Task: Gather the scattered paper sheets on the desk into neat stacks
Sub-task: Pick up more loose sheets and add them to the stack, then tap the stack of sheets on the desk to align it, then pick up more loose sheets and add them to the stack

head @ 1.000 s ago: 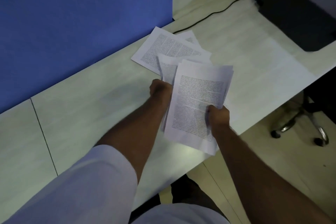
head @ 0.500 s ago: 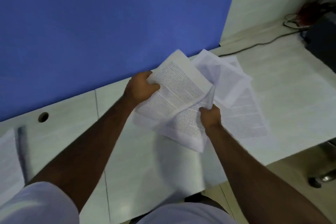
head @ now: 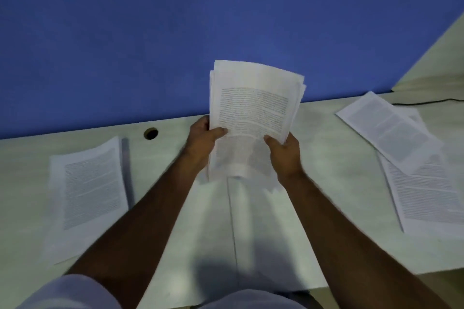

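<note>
Where splayed before, sheaf (head: 253, 113) now squared, upright, between both hands' clasping fingers (head: 221, 131).

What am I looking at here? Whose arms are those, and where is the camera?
The camera sits on a person's head and looks down, so you see their own two arms. The left hand and the right hand hold a bundle of printed pages upright above a pale desk. On the desk's left side lies a stack of pages. On its right lie loose sheets, overlapping and crooked. Behind the desk stands a blue wall.
</note>
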